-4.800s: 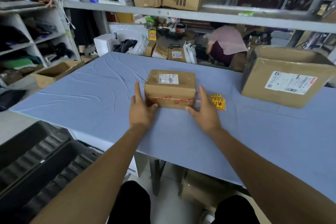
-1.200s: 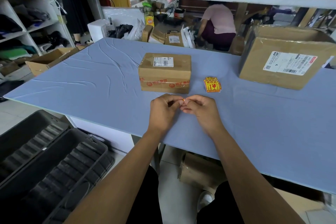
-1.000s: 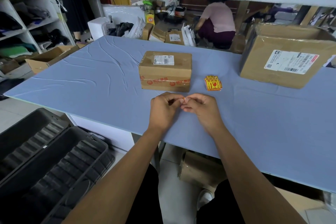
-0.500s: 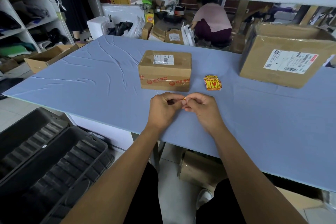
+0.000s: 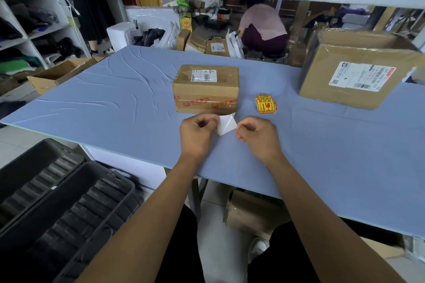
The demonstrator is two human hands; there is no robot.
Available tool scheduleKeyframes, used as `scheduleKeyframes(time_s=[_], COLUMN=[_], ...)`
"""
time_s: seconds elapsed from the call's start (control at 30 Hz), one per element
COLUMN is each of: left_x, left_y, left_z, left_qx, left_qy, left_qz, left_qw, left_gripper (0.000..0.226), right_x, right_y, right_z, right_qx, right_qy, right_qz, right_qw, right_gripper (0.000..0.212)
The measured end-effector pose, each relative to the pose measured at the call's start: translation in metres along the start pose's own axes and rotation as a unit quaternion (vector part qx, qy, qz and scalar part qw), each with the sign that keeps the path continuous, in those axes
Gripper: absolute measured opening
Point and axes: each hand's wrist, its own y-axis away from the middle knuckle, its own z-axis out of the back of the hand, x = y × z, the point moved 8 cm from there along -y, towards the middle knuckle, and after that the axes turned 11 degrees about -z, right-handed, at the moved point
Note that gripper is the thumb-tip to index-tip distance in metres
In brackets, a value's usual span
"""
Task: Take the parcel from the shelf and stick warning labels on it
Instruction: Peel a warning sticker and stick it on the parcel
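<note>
Pinched a white label sheet (image 5: 226, 124) between left hand (image 5: 197, 134) and right hand (image 5: 257, 136), both closed on its edges. Held just before the parcel (image 5: 206, 88) on the bench (image 5: 115, 108). Left the spare warning labels (image 5: 265, 104) just right of that parcel.

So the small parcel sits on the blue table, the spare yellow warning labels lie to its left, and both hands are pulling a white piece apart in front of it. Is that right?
Not quite. In the head view the spare yellow warning labels lie to the right of the small parcel, not its left. The rest holds: the parcel sits on the blue table, and the left hand and right hand pull a white piece apart.
</note>
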Motion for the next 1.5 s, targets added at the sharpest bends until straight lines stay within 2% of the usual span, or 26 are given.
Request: scheduleKeyframes(time_s=[0.07, 0.2, 0.33, 0.47, 0.57, 0.7, 0.83, 0.93, 1.03, 1.2, 1.27, 1.37, 1.5], left_x=[0.000, -0.003, -0.004, -0.003, -0.002, -0.003, -0.005, -0.007, -0.009, -0.005, -0.002, -0.001, -0.002], left_y=[0.000, 0.002, 0.000, -0.001, -0.001, -0.001, 0.000, 0.000, 0.001, -0.004, -0.006, -0.007, -0.008], left_z=[0.000, 0.001, 0.000, 0.002, 0.003, 0.002, -0.001, -0.002, -0.004, 0.003, 0.002, 0.000, 0.002], left_qx=[-0.003, -0.009, -0.015, -0.026, -0.027, -0.017, 0.006, 0.019, 0.029, -0.027, -0.021, 0.004, -0.008], left_qy=[0.001, -0.009, -0.001, -0.007, -0.017, -0.013, -0.005, -0.002, 0.009, -0.010, -0.014, -0.025, -0.027], left_qz=[0.005, -0.002, -0.003, -0.010, -0.013, -0.017, -0.016, -0.022, -0.027, -0.029, -0.024, -0.031, -0.041], left_qw=[1.000, 1.000, 1.000, 1.000, 0.999, 1.000, 1.000, 1.000, 0.999, 0.999, 0.999, 0.999, 0.999], left_gripper=[0.021, 0.020, 0.027, 0.032, 0.031, 0.026, 0.023, 0.020, 0.010, 0.012, 0.017, 0.011, 0.006], right_x=[-0.008, -0.029, -0.019, 0.013, 0.026, 0.037, 0.033, 0.034, 0.034, 0.028, 0.025, 0.023, 0.024], right_y=[-0.003, -0.003, 0.006, 0.019, 0.021, 0.022, 0.017, 0.016, 0.014, 0.009, 0.006, 0.004, 0.001], right_z=[0.022, 0.071, 0.073, 0.036, 0.010, -0.026, -0.039, -0.038, -0.033, -0.026, -0.024, -0.023, -0.021], right_qx=[-0.039, -0.109, -0.142, -0.124, -0.102, -0.043, -0.023, -0.038, -0.056, -0.036, -0.021, -0.019, -0.040], right_qy=[0.030, 0.019, 0.049, 0.054, 0.039, 0.097, 0.083, 0.082, 0.090, 0.068, 0.071, 0.073, 0.074], right_qz=[-0.019, -0.074, -0.030, 0.063, 0.075, 0.121, 0.114, 0.129, 0.137, 0.129, 0.122, 0.114, 0.111], right_qw=[0.999, 0.991, 0.988, 0.989, 0.991, 0.987, 0.990, 0.988, 0.985, 0.989, 0.990, 0.991, 0.990], right_gripper=[0.015, 0.015, 0.009, 0.004, 0.006, 0.010, 0.004, 0.017, 0.009, 0.007, 0.007, 0.008, 0.011])
